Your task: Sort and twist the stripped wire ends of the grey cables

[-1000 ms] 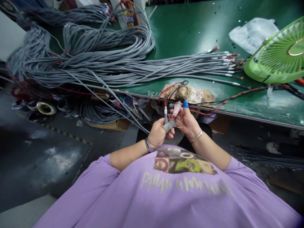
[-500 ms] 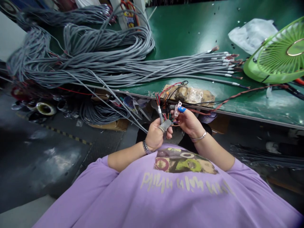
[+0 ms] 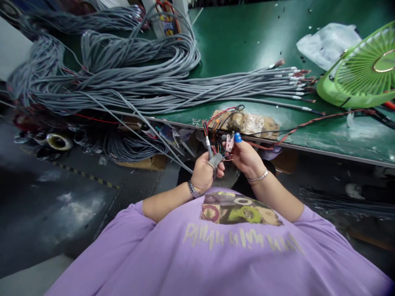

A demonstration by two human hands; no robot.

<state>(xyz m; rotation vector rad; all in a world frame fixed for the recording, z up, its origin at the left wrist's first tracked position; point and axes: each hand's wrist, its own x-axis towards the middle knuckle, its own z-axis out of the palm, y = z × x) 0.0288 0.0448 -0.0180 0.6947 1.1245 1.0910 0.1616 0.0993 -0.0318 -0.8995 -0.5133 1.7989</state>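
My left hand (image 3: 202,174) is closed around a grey cable (image 3: 209,149) with a white band near its end, and several coloured wires fan out above it. A worn grey wrap (image 3: 215,160) appears to cover my left thumb. Fine coloured wires (image 3: 222,153) spread from beside that thumb toward the other hand. My right hand (image 3: 247,159), its thumb tip covered in blue, pinches a small pale pink clip-like tool (image 3: 228,143) close to these wires. Whether the tool touches a wire is too small to tell.
Long grey cables (image 3: 148,90) lie bundled across the green table (image 3: 234,37). A taped cardboard piece (image 3: 259,124) sits at its front edge. On the right stand a green fan (image 3: 364,70) and a plastic bag (image 3: 328,45). Below, a cable coil (image 3: 135,146) rests on cardboard.
My right thumb has tipped upward, and the pink clip-like tool has turned and shifted slightly down-left. My left hand keeps its grip on the cable, moving very slightly right.
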